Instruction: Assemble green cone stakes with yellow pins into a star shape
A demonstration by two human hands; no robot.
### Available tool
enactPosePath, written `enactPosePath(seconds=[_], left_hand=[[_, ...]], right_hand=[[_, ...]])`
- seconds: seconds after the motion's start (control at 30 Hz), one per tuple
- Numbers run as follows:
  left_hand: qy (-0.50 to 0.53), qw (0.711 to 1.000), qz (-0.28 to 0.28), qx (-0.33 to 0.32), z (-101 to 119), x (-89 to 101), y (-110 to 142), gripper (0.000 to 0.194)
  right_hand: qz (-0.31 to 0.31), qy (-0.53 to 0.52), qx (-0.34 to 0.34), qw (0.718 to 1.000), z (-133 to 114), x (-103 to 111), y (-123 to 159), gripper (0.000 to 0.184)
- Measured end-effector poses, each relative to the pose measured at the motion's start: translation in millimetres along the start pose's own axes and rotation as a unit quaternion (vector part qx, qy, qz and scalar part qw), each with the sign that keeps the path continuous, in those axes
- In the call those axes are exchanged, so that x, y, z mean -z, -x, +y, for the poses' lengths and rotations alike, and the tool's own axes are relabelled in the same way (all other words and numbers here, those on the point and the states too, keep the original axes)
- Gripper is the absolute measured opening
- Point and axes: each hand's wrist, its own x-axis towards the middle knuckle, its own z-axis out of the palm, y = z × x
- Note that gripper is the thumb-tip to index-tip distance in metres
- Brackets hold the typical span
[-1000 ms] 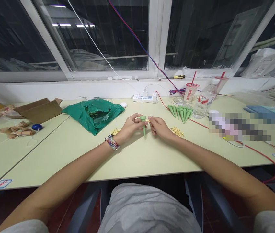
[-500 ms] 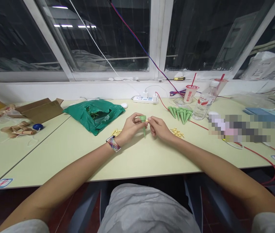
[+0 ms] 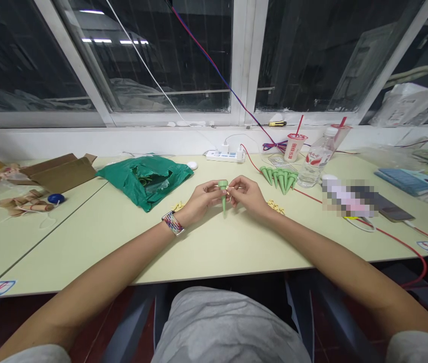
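My left hand [image 3: 203, 200] is closed around a green plastic spike [image 3: 224, 201], which looks like a plant-watering spike. It is held upright with its point down, just above the table. At the spike's right side, near its wide top, my right hand [image 3: 247, 195] pinches a small yellow piece that the fingertips mostly cover. Similar small yellow pieces [image 3: 275, 206] lie behind my right wrist. Another little heap of yellow pieces [image 3: 178, 205] is partly hidden behind my left hand. Several more green spikes [image 3: 282, 179] lie together at the back right.
A torn green plastic bag [image 3: 145, 179] lies at the back left, near a cardboard box [image 3: 62, 174] and wooden toys [image 3: 28, 201]. Along the back stand a power strip [image 3: 225, 156], a drink cup [image 3: 295, 147] and a water bottle [image 3: 315, 161]. A phone [image 3: 389, 205] and red cable [image 3: 403, 240] are right.
My right fingers have come closer to the green spike and now cover more of the yellow piece. The whole view has shifted slightly; my left hand keeps its hold.
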Motion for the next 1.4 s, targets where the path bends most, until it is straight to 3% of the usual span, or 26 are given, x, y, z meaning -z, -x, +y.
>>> enactPosePath(seconds=[0.17,0.5,1.13,1.27,1.4], left_hand=[[0.006,1.0,0.029,0.004,1.7,3.1,-0.6,0.054],[-0.001,0.999,0.018,0.033,2.3,3.8,1.6,0.047],[-0.001,1.0,-0.004,-0.009,-4.5,6.4,-2.5,0.046],[-0.031,0.999,0.029,-0.012,-6.8,12.7,-6.4,0.052],[-0.072,0.991,0.108,-0.018,-9.0,12.8,-10.0,0.052]], right_hand=[[0.005,0.025,0.017,1.0,5.7,3.2,-2.7,0.033],[0.005,-0.003,0.021,1.0,-2.8,3.1,-0.3,0.046],[-0.012,0.015,-0.005,1.0,-4.2,8.3,-5.9,0.049],[0.019,0.057,-0.024,0.998,-0.3,8.3,-4.1,0.049],[0.061,0.225,0.015,0.972,5.1,3.3,6.8,0.044]])
